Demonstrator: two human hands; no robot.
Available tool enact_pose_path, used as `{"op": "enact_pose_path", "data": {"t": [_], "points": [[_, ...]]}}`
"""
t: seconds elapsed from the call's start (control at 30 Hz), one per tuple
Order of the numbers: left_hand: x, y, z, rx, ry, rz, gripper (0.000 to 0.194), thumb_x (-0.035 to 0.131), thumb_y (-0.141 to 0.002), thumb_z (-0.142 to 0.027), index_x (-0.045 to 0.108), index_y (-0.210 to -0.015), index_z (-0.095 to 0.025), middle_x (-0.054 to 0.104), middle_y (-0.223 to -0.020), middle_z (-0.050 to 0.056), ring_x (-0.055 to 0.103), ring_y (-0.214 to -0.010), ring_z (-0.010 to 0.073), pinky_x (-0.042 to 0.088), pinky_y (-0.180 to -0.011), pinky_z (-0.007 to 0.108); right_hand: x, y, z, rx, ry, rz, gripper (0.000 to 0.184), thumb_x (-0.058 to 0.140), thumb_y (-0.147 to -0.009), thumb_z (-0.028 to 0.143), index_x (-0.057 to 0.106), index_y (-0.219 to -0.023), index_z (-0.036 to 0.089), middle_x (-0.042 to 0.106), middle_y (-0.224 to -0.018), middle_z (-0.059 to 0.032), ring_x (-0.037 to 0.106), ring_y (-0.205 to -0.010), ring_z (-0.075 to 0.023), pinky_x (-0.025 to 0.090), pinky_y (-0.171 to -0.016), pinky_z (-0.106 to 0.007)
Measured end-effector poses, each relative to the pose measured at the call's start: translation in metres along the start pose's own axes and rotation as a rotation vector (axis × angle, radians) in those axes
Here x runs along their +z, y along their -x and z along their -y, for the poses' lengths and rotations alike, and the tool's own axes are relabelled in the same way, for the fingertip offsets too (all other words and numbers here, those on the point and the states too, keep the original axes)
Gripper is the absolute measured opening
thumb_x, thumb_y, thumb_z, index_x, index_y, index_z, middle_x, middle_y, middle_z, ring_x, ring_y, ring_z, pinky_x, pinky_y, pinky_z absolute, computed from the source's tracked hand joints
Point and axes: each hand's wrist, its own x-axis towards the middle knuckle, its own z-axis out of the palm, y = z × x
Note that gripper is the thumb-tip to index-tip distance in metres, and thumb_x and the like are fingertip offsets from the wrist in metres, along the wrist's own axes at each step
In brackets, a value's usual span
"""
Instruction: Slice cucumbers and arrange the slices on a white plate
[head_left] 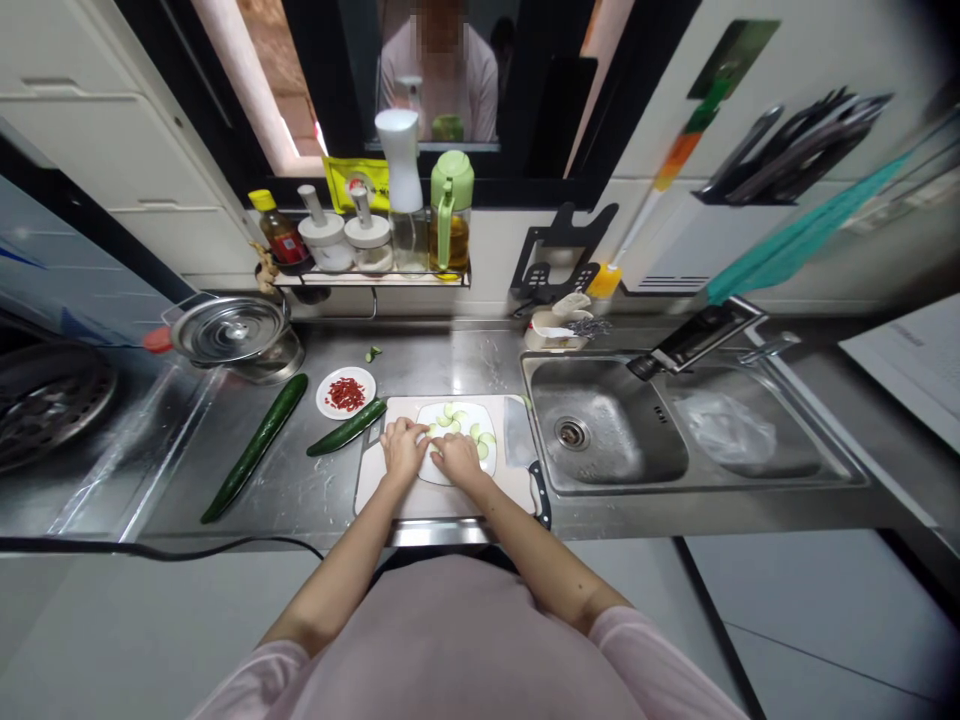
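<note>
A white plate (489, 462) lies on a pale cutting board (517, 490), with thin cucumber slices (452, 415) fanned in small groups on it. Over the plate's left side, my left hand (405, 448) has its fingers closed at a pale cucumber slice. Beside it, my right hand (459, 460) is also closed, its fingertips nearly meeting the left ones at the same spot; the fingers partly hide what they pinch. A knife (519, 432) rests on the board's right side, its black dotted handle over the edge. A cut cucumber (346, 428) lies against the board's left edge.
A whole cucumber (255, 450) and a small plate of chopped red chili (346, 393) lie to the left. Behind them stands a lidded steel pot (234, 330). A double sink (611, 430) is at right. A bottle rack (375, 278) hangs on the wall.
</note>
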Motion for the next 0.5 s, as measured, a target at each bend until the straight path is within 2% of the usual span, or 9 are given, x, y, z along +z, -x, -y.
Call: {"op": "enact_pose_path", "data": {"t": [0.17,0.23,0.33,0.4,0.5], "points": [[-0.001,0.000,-0.002,-0.016,0.067,-0.019,0.021,0.063,-0.080,-0.034,0.074,-0.097,-0.029,0.057,-0.103,0.009,0.048,-0.102,0.0272,0.035,-0.089,0.041,0.001,0.001,0.001,0.011,-0.044,-0.042,0.032,0.047,-0.091,0.031,0.065,-0.115,0.020,0.069,-0.104,-0.0109,0.058,-0.099,-0.0235,0.037,-0.084,-0.033],[-0.002,0.000,-0.001,-0.065,0.144,-0.076,0.021,0.062,-0.080,-0.035,0.074,-0.096,-0.028,0.059,-0.102,0.008,0.050,-0.102,0.0273,0.035,-0.090,0.041,-0.003,0.001,-0.003,0.033,-0.120,-0.097,0.033,0.047,-0.090,0.032,0.065,-0.116,0.020,0.069,-0.104,-0.0102,0.059,-0.098,-0.0224,0.038,-0.084,-0.031],[-0.005,0.002,0.008,-0.206,0.321,-0.236,0.026,0.057,-0.082,-0.036,0.072,-0.099,-0.023,0.062,-0.096,0.008,0.054,-0.095,0.0241,0.039,-0.088,0.038,-0.016,0.004,-0.020,0.125,-0.322,-0.281,0.035,0.046,-0.090,0.032,0.066,-0.116,0.020,0.070,-0.100,-0.0080,0.061,-0.088,-0.0192,0.041,-0.079,-0.028],[-0.007,0.007,0.017,-0.299,0.449,-0.327,0.030,0.053,-0.083,-0.036,0.069,-0.103,-0.020,0.063,-0.093,0.007,0.056,-0.086,0.0206,0.042,-0.083,0.033,-0.028,0.011,-0.039,0.181,-0.473,-0.435,0.036,0.044,-0.089,0.034,0.068,-0.111,0.018,0.070,-0.088,-0.0064,0.060,-0.078,-0.0176,0.042,-0.073,-0.026],[-0.008,0.019,0.032,-0.398,0.555,-0.381,0.034,0.051,-0.082,-0.038,0.066,-0.106,-0.019,0.063,-0.089,0.006,0.056,-0.078,0.0173,0.044,-0.077,0.029,-0.041,0.028,-0.069,0.256,-0.626,-0.656,0.039,0.044,-0.086,0.040,0.071,-0.100,0.016,0.068,-0.076,-0.0054,0.057,-0.067,-0.0170,0.043,-0.067,-0.027]]}}
